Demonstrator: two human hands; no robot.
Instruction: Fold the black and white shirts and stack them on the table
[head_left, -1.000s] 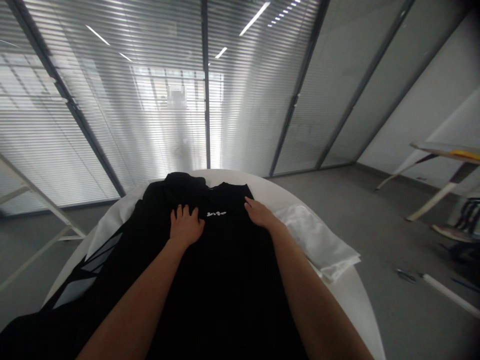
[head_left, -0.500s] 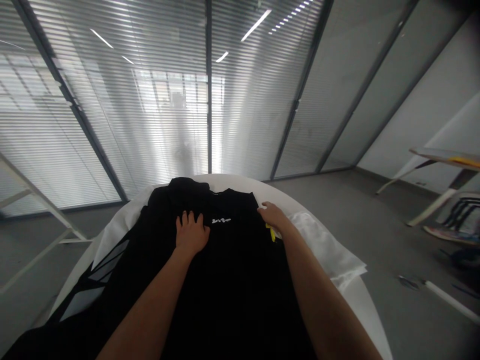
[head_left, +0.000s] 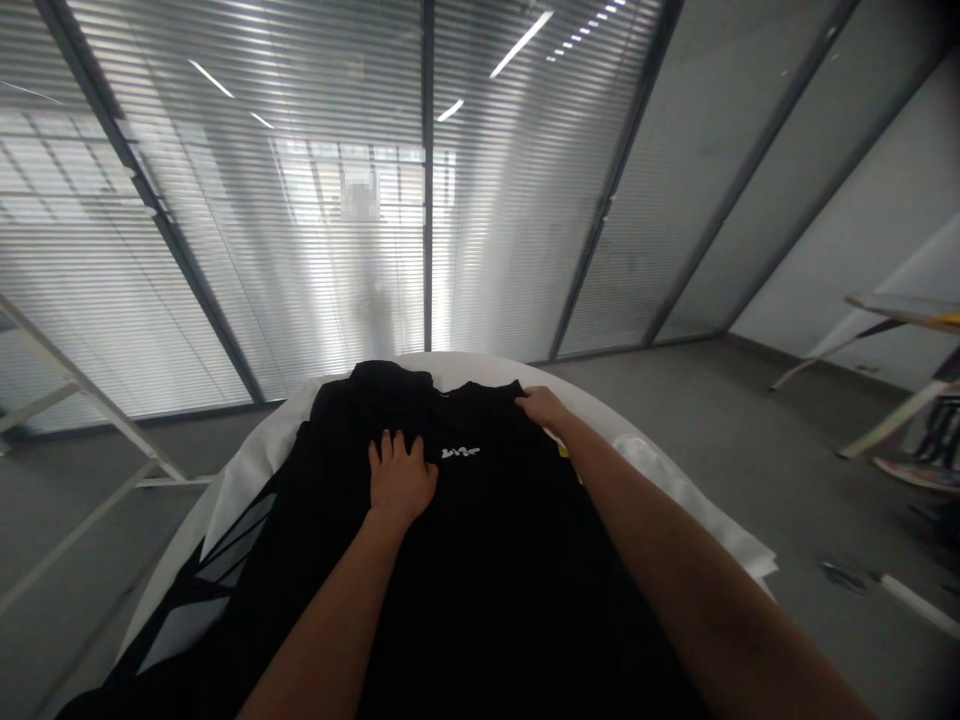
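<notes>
A black shirt with a small white print on its chest lies spread over a round white table. My left hand rests flat on the chest, left of the print, its fingers spread. At the shirt's upper right shoulder corner, my right hand has its fingers closed on the fabric edge. Something yellow shows beside my right forearm, partly hidden by it. The shirt's left sleeve has grey patches.
White cloth hangs over the table's right side. A white metal frame stands at the left. Glass panels with blinds rise behind the table. On the floor at right are a white bar and a table beyond.
My right hand has moved up to the shoulder corner and closed on it. The collar edge there is shifted. My left hand stays flat on the chest. The view has swung slightly left.
</notes>
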